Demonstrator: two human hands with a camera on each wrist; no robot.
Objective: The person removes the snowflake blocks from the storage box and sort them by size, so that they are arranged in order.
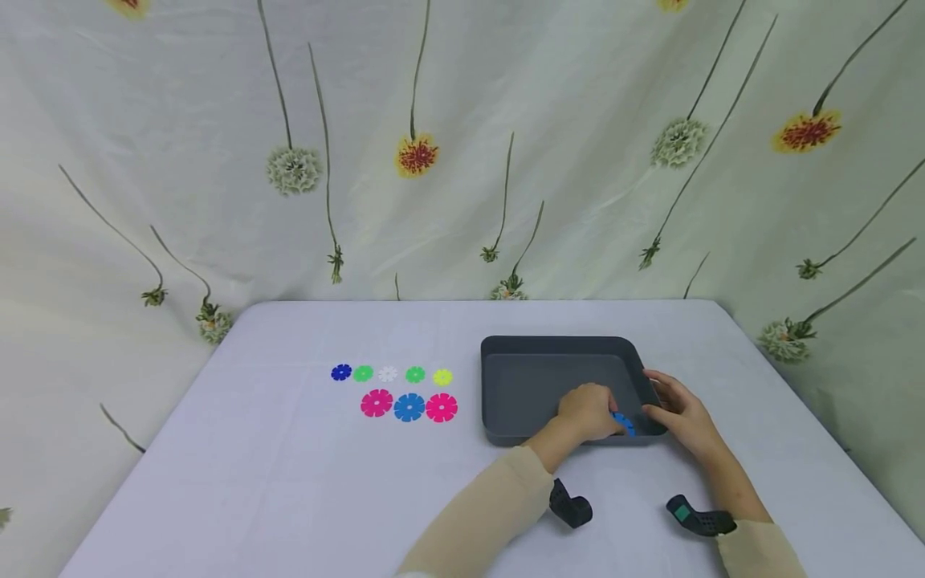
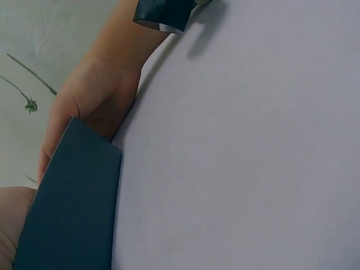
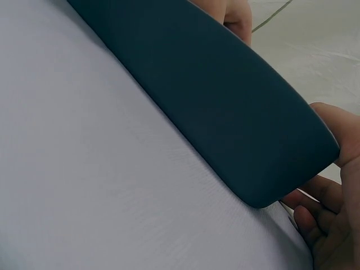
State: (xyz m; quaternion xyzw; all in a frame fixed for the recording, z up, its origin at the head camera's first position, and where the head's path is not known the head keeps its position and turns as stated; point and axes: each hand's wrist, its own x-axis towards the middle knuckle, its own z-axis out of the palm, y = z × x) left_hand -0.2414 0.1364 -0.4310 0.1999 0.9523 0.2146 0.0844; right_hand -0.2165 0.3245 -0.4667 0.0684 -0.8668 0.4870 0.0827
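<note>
A dark grey rectangular tray [image 1: 549,385] stands on the table. My left hand [image 1: 588,409] reaches over its front wall, and its curled fingers pinch a blue notched plastic disc [image 1: 625,424] near the front right corner inside. My right hand [image 1: 682,413] grips the tray's right wall, thumb at the rim and fingers outside. In the right wrist view the tray's outer wall [image 3: 214,101] covers most of my left hand [image 3: 236,17]. Left of the tray lie small discs in dark blue [image 1: 341,372], green, white and yellow [image 1: 443,377], with larger pink [image 1: 376,403] and blue discs [image 1: 409,407] below.
The table [image 1: 275,482] has a white cover. A flower-patterned cloth [image 1: 462,96] hangs behind and at the sides. Both wrists wear dark bands, the left one [image 1: 571,506] and the right one [image 1: 701,518] close above the table front.
</note>
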